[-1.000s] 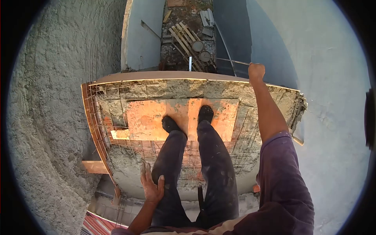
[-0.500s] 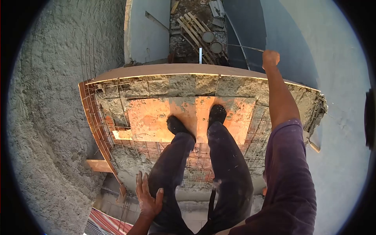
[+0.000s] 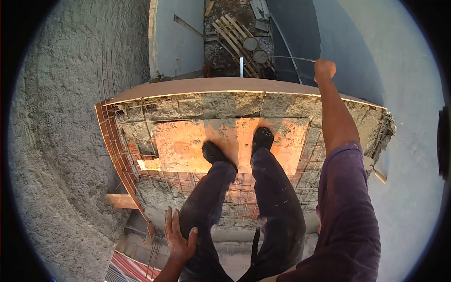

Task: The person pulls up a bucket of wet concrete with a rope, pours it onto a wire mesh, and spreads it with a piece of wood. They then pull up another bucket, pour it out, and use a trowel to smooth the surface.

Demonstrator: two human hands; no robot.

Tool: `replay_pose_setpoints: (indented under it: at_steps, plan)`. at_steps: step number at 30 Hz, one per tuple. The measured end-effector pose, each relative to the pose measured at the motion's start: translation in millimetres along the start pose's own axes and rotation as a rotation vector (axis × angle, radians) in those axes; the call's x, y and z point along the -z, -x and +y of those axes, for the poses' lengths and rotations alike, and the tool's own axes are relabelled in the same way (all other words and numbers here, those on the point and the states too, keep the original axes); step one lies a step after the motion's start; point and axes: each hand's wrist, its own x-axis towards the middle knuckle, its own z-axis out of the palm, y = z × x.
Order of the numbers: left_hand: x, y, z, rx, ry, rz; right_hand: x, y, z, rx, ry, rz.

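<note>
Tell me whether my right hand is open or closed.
Closed: the right hand is balled into a fist around a thin metal rod.

Single view, head-worn camera. Faces steeply down along wearer's legs (image 3: 263,197) to slab (image 3: 235,105) underfoot. Wide fisheye, dark circular border. Left hand (image 3: 178,239) close at bottom edge, right hand (image 3: 324,69) farther, near top. Yard (image 3: 235,33) well below, beyond slab edge.

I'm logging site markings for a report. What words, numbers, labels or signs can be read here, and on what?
None can be read. The orange board, concrete slab, wooden pallet far below, rough wall and purple sleeve show no lettering. The right hand, closed on a thin rod, and the left hand, flat on the thigh, carry no print.
</note>
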Motion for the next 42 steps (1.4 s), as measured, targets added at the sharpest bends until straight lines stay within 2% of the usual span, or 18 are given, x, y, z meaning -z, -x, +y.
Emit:
replay_pose_setpoints:
  at_steps: [3, 6, 9, 12, 15, 18, 20, 22, 24, 27, 29, 31, 33, 36, 37, 39, 40, 42]
  plan:
    - [1.6, -1.9, -1.1, -0.009, -0.011, -0.007, -11.0, -8.1, 7.7, 0.091, 0.100, -0.037]
    - [4.8, -4.3, 1.6, -0.013, -0.051, -0.011, -11.0, 1.2, 0.6, 0.033, -0.050, -0.017]
    - [5.2, -6.6, -0.7, -0.036, -0.063, 0.000, -15.1, -4.3, -4.0, -0.018, -0.038, -0.018]
    - [4.3, -7.5, -4.2, -0.061, -0.057, 0.015, -7.7, -1.3, -11.8, 0.019, -0.033, 0.015]
    - [5.6, -8.2, -3.8, -0.056, -0.063, 0.007, -0.5, 8.2, -22.2, -0.122, -0.233, 0.037]
    - [7.5, -9.5, -0.7, -0.029, -0.076, -0.020, 7.6, 16.3, -16.4, -0.075, -0.243, 0.068]
    - [5.0, -7.0, -3.3, -0.011, -0.074, -0.033, -3.4, -19.8, 23.8, 0.303, 0.033, 0.076]
    - [2.3, -5.5, -2.5, -0.008, -0.079, -0.043, 20.4, -10.5, 13.0, 0.431, 0.038, 0.063]
    - [1.7, -3.8, -0.1, -0.014, -0.105, -0.058, 67.4, 68.1, -14.6, 0.301, -0.233, 0.011]
    - [0.0, -2.0, 3.9, -0.023, -0.113, -0.061, 109.6, 102.1, -34.0, 0.345, -0.297, -0.190]
    - [-0.2, -2.0, 5.4, -0.016, -0.125, -0.070, 103.6, 101.1, -23.2, 0.206, -0.307, -0.260]
    - [-2.0, 1.9, 3.0, 0.005, -0.127, -0.078, 76.6, 103.0, 7.6, 0.391, -0.213, -0.173]
    - [-4.6, 3.5, -3.3, 0.010, -0.123, -0.093, 103.6, 144.0, 15.0, 0.289, -0.301, -0.320]
    - [-6.5, 7.6, -3.4, 0.008, -0.141, -0.098, 134.1, 162.2, 30.9, 0.279, -0.264, -0.333]
    - [-7.3, 9.3, -2.9, 0.010, -0.132, -0.101, 155.3, 171.6, 27.5, 0.347, -0.238, -0.335]
    - [-8.2, 11.6, -2.3, 0.011, -0.110, -0.104, 215.4, 191.8, 5.9, 0.484, -0.182, -0.337]
    - [-10.9, 12.2, -3.0, -0.004, -0.104, -0.084, 259.2, 216.2, -18.6, 0.464, -0.139, -0.414]
    - [-14.9, 17.0, -6.6, -0.028, -0.096, -0.047, 347.1, 292.5, -67.3, 0.601, -0.261, -0.317]
